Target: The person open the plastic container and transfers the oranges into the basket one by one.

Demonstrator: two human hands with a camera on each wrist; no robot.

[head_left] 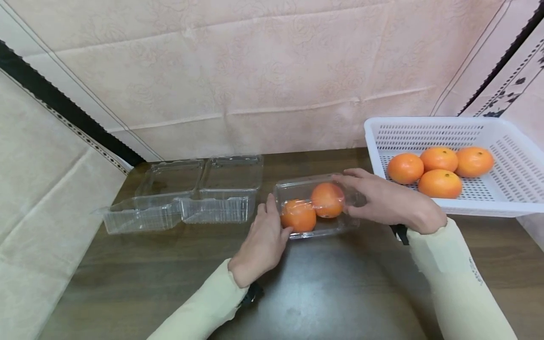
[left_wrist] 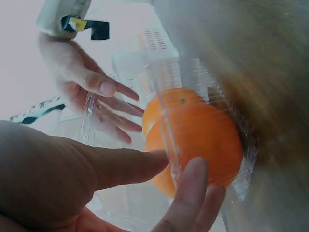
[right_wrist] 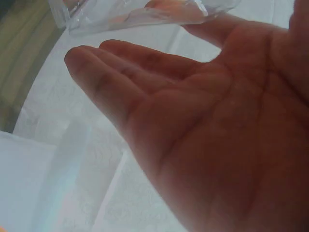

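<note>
Two oranges, one nearer the left point(head_left: 299, 216) and one farther back point(head_left: 327, 200), lie in a clear plastic clamshell container point(head_left: 297, 190) on the table. Clear plastic also covers the oranges from above. My left hand point(head_left: 262, 243) is at the container's left end. In the left wrist view its thumb point(left_wrist: 145, 166) and index finger pinch the plastic edge beside an orange. At the opposite end is my right hand point(head_left: 384, 200), its fingers extended over the far right corner. The right wrist view has those fingers point(right_wrist: 120, 82) straight, below a clear plastic edge point(right_wrist: 140, 24).
Two more clear clamshell containers, one at the left point(head_left: 142, 219) and one beside it point(head_left: 218, 208), stand with lids folded back. A white perforated basket point(head_left: 488, 208) at the right holds several oranges point(head_left: 439, 183). A pale patterned cloth point(head_left: 255, 85) rises behind the wooden table point(head_left: 170, 283).
</note>
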